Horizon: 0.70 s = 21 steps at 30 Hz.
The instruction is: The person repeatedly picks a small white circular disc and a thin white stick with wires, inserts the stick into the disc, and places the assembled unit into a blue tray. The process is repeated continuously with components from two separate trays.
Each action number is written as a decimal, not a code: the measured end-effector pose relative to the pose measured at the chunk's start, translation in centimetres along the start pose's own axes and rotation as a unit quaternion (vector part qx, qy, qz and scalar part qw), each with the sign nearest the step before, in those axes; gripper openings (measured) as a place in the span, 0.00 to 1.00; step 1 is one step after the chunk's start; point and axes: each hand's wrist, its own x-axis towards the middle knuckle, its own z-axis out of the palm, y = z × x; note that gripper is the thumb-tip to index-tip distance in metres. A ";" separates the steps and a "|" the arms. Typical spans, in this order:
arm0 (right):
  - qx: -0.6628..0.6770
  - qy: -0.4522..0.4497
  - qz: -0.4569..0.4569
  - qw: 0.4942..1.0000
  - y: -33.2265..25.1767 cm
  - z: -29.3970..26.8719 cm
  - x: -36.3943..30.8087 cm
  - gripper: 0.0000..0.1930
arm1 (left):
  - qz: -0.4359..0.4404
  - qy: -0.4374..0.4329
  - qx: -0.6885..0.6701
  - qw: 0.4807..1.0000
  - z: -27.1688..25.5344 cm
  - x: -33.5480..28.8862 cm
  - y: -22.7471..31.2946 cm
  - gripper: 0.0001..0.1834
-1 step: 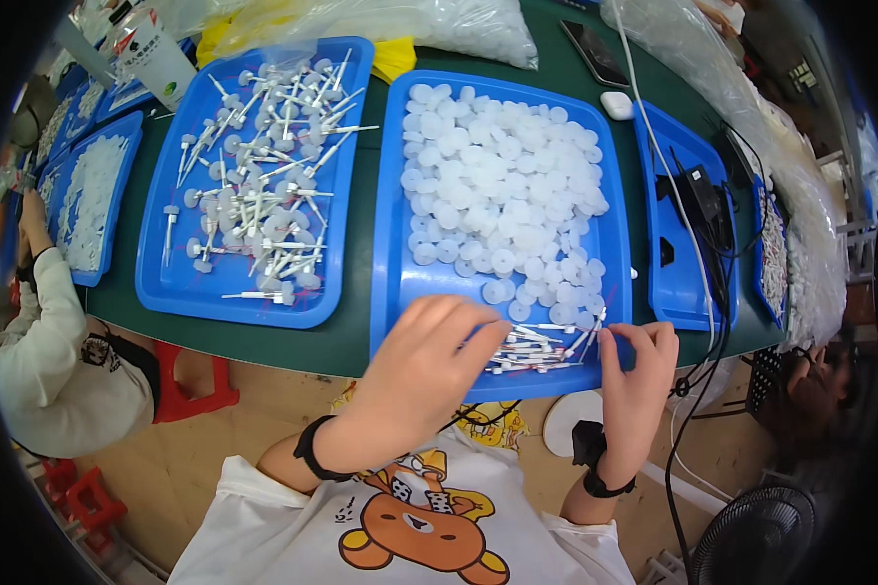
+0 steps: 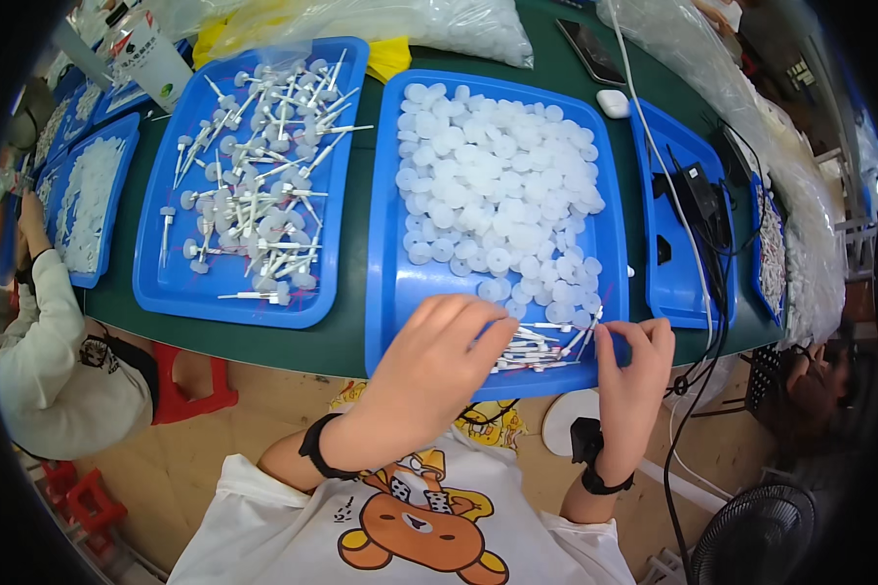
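My left hand is curled over the near part of a blue tray, its thumb and fingertips close together beside a row of thin white sticks. Anything between those fingertips is hidden. At the near right corner, my right hand is closed, thumb and index fingertips nearly meeting next to a few tilted sticks. What it pinches, if anything, is too small to make out. Many translucent white discs are heaped farther back in the same tray.
On the left, another blue tray holds sticks fitted with discs. To the right, a blue tray carries a black adapter and cables. A phone and white case lie behind. A person sits at far left.
The trays sit very slightly farther left in the picture. My left fingertips are a touch farther right over the sticks; my right hand has hardly moved.
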 end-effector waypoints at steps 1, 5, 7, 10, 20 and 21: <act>0.002 -0.008 0.005 1.000 0.0 0.3 0.1 0.07 | 0.011 -0.007 0.003 1.000 0.7 0.4 0.1 0.19; 0.008 -0.015 0.043 0.999 -0.2 0.9 0.2 0.09 | -0.024 -0.012 0.005 1.000 2.5 1.8 0.0 0.21; 0.012 -0.009 0.054 0.998 -0.3 1.1 0.3 0.09 | -0.051 -0.029 -0.003 0.998 2.7 1.9 -0.1 0.22; 0.019 0.011 0.080 0.997 -0.4 1.7 0.5 0.09 | -0.049 0.001 -0.002 0.999 3.0 1.9 -0.4 0.20; 0.099 0.048 0.096 0.989 -0.4 2.4 1.3 0.07 | -0.018 0.007 0.047 0.999 3.3 2.0 -0.3 0.14; 0.127 0.042 0.102 0.986 -0.4 2.1 1.2 0.06 | -0.015 -0.003 0.051 0.999 3.3 2.0 -0.3 0.13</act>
